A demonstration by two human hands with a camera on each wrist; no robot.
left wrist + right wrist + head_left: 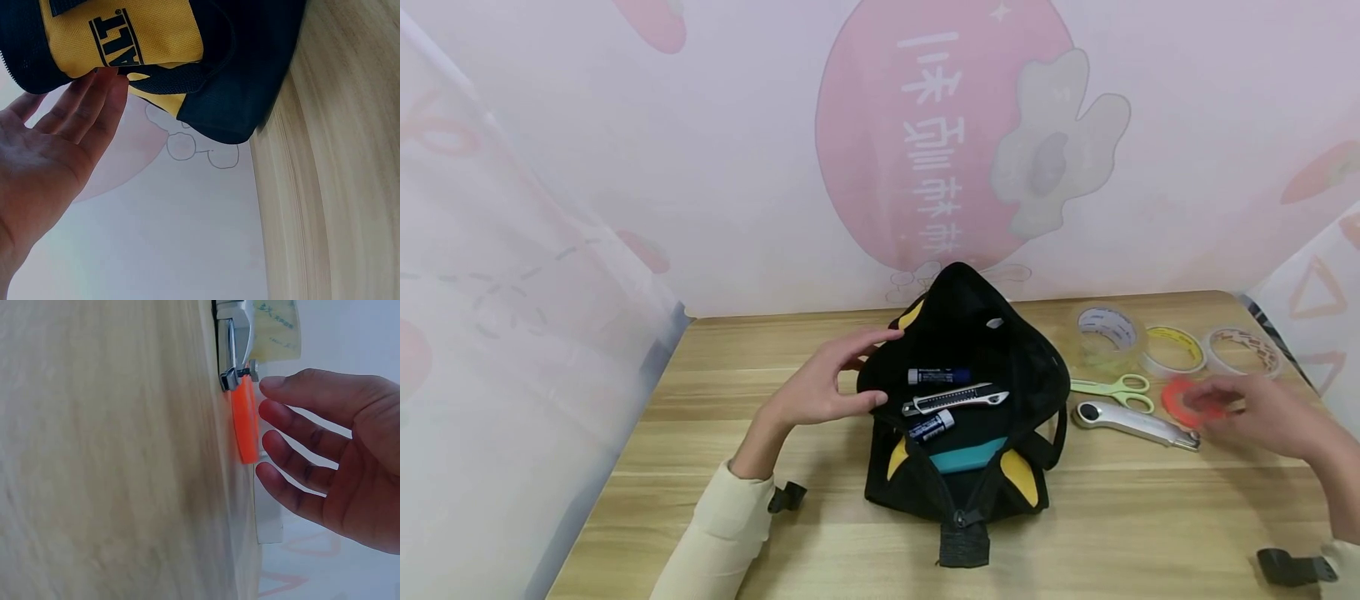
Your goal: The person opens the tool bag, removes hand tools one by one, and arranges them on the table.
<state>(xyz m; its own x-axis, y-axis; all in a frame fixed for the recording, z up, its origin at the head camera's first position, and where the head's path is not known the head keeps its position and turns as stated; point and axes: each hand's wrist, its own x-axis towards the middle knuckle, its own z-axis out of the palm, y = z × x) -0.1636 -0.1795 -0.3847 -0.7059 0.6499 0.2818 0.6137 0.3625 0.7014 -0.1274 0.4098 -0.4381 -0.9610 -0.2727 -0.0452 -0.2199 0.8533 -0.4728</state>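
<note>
My left hand (pixel 831 379) rests against the left rim of a black and yellow zip tool bag (pixel 880 492), its fingers extended. In the left wrist view those fingers touch the bag's yellow outer side, which bears black lettering. Inside the gaping bag lie a small box cutter (pixel 955 400), two dark blue capped tubes (pixel 932 426) like glue sticks, and a teal item (pixel 967 457) partly hidden. At the right, my right hand (pixel 1262 412) hovers at a red-orange tape roll (pixel 1180 403). Its loosely bent fingers stand apart from the roll in the right wrist view.
Behind the red-orange roll sit a wide clear tape roll (pixel 1135 337), a yellow-cored roll (pixel 1201 354) and another pale roll (pixel 1270 358). Light green scissors (pixel 1112 389) and a silver utility knife (pixel 1131 422) lie between bag and right hand. Printed cloth (pixel 737 167) surrounds the wooden table (pixel 700 433).
</note>
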